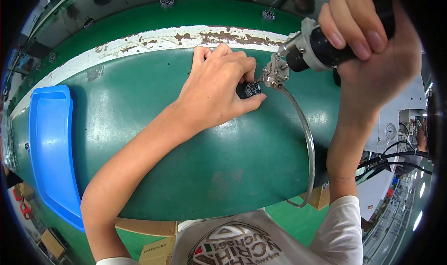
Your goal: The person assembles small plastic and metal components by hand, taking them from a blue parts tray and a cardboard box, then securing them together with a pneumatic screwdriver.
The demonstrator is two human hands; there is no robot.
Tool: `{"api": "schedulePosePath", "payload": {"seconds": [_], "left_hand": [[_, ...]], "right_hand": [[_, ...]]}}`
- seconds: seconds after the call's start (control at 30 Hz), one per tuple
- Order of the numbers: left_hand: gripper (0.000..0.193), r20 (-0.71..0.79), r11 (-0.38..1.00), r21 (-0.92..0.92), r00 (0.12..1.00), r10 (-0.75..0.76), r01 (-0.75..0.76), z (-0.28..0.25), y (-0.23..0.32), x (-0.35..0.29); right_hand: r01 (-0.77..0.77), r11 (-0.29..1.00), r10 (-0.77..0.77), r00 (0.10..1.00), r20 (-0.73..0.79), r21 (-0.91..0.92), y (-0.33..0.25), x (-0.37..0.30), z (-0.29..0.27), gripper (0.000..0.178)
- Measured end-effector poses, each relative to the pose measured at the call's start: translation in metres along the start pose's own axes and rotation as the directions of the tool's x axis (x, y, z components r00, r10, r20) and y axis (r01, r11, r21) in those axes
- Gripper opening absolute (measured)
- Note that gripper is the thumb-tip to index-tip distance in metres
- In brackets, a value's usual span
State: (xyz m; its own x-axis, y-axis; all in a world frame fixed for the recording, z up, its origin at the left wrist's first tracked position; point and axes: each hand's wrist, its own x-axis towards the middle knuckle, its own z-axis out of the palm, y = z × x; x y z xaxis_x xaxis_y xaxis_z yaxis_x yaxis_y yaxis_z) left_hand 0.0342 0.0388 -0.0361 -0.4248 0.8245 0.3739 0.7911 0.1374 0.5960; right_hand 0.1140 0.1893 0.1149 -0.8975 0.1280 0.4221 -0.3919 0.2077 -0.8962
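Observation:
My left hand [216,85] rests on the green work surface [223,167], its thumb and fingers closed round a small dark round part [253,89] with a pale pattern on its face. My right hand [372,50] is raised at the upper right, fingers wrapped round the black body of a power screwdriver [321,48]. Its metal nose [275,73] tilts down to the left and meets the part, or nearly so; I cannot tell whether they touch. From that nose a clear hose [309,144] curves down past the surface's near edge.
At the left lies a blue tray [50,139]. A worn white rail [144,40] borders the far side; beyond it, several small round parts [268,15] sit on a green strip. Black cables [396,158] run at the right. Cardboard boxes [158,250] stand below the near edge.

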Motion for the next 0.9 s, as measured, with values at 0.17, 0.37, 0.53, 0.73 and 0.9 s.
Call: {"api": "schedulePosePath", "payload": {"seconds": [0.17, 0.37, 0.53, 0.73, 0.9], "left_hand": [[0.031, 0.024, 1.000, -0.009, 0.999, -0.023, 0.023, 0.000, 0.003, 0.003], [0.030, 0.012, 1.000, 0.024, 1.000, -0.019, 0.019, -0.002, -0.005, -0.005], [0.045, -0.115, 0.997, 0.044, 0.990, 0.076, -0.071, 0.001, 0.004, 0.002], [0.057, 0.067, 0.994, -0.081, 0.995, -0.069, 0.075, -0.006, 0.001, 0.006], [0.067, 0.067, 0.983, -0.145, 0.993, -0.101, 0.110, -0.009, 0.000, 0.001]], "right_hand": [[-0.097, 0.990, 0.044, 0.898, -0.437, -0.100, 0.000, 0.004, 0.041, 0.035], [0.428, 0.891, -0.441, 0.895, -0.062, -0.151, 0.031, -0.013, -0.022, 0.018], [0.103, 0.768, -0.379, 0.869, 0.318, 0.632, 0.018, 0.008, -0.145, 0.023], [0.168, 0.841, -0.309, 0.929, 0.203, 0.514, 0.016, 0.017, -0.057, 0.023], [0.184, 0.883, -0.251, 0.962, 0.103, 0.433, 0.020, 0.018, -0.014, 0.025]]}}
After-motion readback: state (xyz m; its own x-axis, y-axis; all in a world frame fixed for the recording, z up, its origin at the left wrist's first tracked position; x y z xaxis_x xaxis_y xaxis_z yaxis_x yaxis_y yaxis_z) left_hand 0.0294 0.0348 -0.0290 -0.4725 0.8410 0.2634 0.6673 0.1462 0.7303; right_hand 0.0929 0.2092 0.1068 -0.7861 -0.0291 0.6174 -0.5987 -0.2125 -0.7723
